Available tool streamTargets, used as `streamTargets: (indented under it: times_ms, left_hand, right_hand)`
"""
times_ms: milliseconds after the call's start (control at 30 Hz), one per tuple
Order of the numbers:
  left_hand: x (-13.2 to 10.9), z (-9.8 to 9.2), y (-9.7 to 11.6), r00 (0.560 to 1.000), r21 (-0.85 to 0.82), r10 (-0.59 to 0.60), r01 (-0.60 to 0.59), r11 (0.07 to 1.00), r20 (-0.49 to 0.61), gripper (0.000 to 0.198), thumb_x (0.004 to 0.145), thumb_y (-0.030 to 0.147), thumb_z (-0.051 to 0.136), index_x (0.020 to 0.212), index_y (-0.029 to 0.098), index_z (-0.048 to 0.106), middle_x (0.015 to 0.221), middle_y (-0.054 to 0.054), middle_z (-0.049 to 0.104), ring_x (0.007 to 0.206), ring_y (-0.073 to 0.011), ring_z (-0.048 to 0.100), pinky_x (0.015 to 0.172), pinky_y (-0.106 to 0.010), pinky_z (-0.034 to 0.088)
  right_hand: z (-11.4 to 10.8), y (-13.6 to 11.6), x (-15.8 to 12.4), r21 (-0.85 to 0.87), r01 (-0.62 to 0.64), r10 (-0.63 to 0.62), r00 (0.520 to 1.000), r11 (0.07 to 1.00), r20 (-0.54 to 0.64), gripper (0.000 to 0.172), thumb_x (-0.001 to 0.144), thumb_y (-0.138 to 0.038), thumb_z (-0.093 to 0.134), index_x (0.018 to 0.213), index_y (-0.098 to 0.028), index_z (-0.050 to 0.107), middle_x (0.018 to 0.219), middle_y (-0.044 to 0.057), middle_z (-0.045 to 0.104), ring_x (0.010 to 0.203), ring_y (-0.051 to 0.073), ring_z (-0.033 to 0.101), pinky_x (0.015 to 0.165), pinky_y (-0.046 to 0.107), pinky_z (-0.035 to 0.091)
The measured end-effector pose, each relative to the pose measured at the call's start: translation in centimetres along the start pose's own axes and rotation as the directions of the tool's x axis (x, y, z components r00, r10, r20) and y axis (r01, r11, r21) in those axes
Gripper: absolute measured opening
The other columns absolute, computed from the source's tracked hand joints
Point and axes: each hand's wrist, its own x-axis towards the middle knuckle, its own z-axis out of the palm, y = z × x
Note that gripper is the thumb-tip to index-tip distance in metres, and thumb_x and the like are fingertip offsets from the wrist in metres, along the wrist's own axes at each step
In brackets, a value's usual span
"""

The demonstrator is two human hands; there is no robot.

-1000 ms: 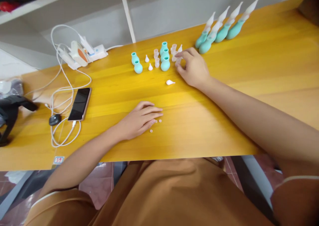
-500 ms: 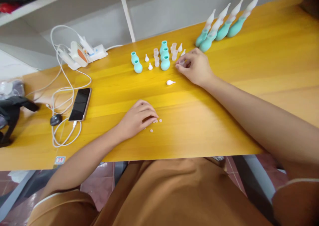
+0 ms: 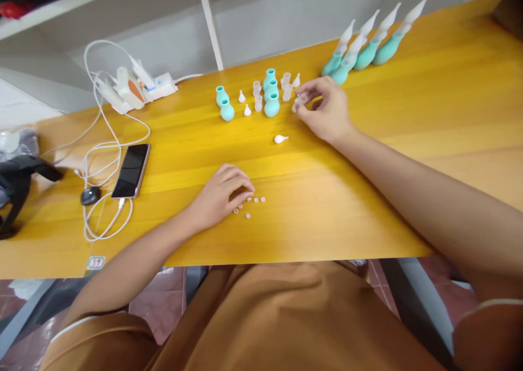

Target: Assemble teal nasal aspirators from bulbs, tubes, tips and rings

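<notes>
My right hand [image 3: 326, 109] is far out on the yellow table [image 3: 368, 158], pinching a small clear cup-shaped piece [image 3: 299, 102] between thumb and fingers. Just left of it stand teal bulbs [image 3: 271, 105], more clear cups [image 3: 257, 103] and small white tips [image 3: 247, 110]. One white tip [image 3: 280, 139] lies loose in front of them. My left hand [image 3: 220, 195] rests nearer me with its fingers curled over several tiny white discs [image 3: 248, 215]; I cannot tell whether it grips one.
Several assembled teal bulbs with long white nozzles [image 3: 370, 47] stand at the back right. A phone [image 3: 131, 170], white cables [image 3: 102, 142], a power strip with chargers [image 3: 131, 87] and a black mouse [image 3: 89, 195] lie at the left. The table's near edge runs just above my lap.
My right hand drew a clear cup out of the group and lifted it in a pinch. My left hand's fingers curled in from flat, uncovering more of the tiny discs.
</notes>
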Motion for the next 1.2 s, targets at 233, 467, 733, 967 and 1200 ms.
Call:
streamTargets:
  times_ms: [233,467,733,967,1200]
  left_hand:
    - [-1.3,-1.3,0.6,0.939,-0.239,-0.160,0.087,0.967,-0.303,0.007,0.102,0.022,0.082,0.104,0.022,0.076,0.100,-0.003,0.080,0.091,-0.0163,0.072,0.084,-0.032,0.057]
    - [-1.6,-1.6,0.9,0.925,-0.287,-0.136,0.030,0.957,-0.356,0.014,0.096,0.022,0.090,0.107,0.024,0.080,0.101,-0.005,0.082,0.090,-0.0163,0.072,0.080,-0.031,0.058]
    - [-1.4,-2.1,1.0,0.936,-0.219,-0.053,-0.026,0.975,-0.347,0.015,0.094,0.018,0.092,0.104,0.023,0.081,0.099,-0.004,0.083,0.090,-0.0155,0.073,0.079,-0.029,0.058]
    - [-1.5,-2.3,1.1,0.937,-0.183,-0.018,-0.049,0.982,-0.348,0.016,0.093,0.021,0.093,0.104,0.025,0.083,0.098,-0.003,0.085,0.089,-0.0174,0.076,0.081,-0.033,0.059]
    - [-1.6,-2.4,1.1,0.940,-0.184,-0.071,0.009,0.983,-0.333,0.008,0.099,0.029,0.088,0.106,0.027,0.085,0.101,-0.004,0.086,0.088,-0.0182,0.077,0.078,-0.035,0.060]
  right_hand:
    - [1.5,-9.0,-5.2,0.501,-0.179,-0.044,0.914,0.847,0.402,0.037,0.095,-0.042,0.092,0.120,-0.024,0.072,0.108,0.005,0.079,0.101,0.020,0.075,0.091,0.037,0.062]
    - [4.1,-13.6,-11.7,0.600,-0.367,-0.037,0.832,0.711,0.553,0.034,0.100,-0.035,0.086,0.125,-0.021,0.068,0.116,0.008,0.075,0.106,0.017,0.076,0.096,0.033,0.066]
    - [3.9,-13.7,-12.6,0.637,-0.239,-0.157,0.852,0.733,0.499,0.032,0.101,-0.023,0.083,0.128,-0.021,0.067,0.115,0.007,0.074,0.103,0.016,0.076,0.094,0.032,0.066]
    - [4.0,-13.8,-12.7,0.663,-0.213,-0.184,0.860,0.718,0.476,0.032,0.100,-0.021,0.084,0.127,-0.020,0.067,0.116,0.007,0.073,0.102,0.015,0.076,0.091,0.029,0.067]
    - [4.0,-13.8,-12.5,0.667,-0.272,-0.130,0.863,0.693,0.488,0.035,0.099,-0.030,0.088,0.125,-0.021,0.066,0.111,0.007,0.075,0.100,0.017,0.077,0.090,0.033,0.068]
